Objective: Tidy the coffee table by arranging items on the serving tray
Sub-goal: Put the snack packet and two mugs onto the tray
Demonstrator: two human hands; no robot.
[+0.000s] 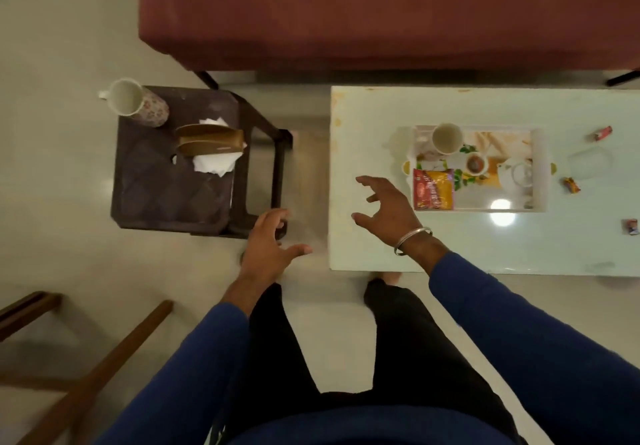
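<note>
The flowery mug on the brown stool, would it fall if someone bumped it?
Probably. The flowery mug stands right at the corner of the brown stool, partly past its edge, so a nudge could tip it off. It looks ceramic, so it would likely break on the hard floor.

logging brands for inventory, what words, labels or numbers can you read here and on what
Snack packet on the serving tray: has print, too blurred to read.
Three small wrappers on the coffee table, for example: too small to read.
Napkin holder on the side stool: faint mark, unreadable.
Nothing else legible.
</note>
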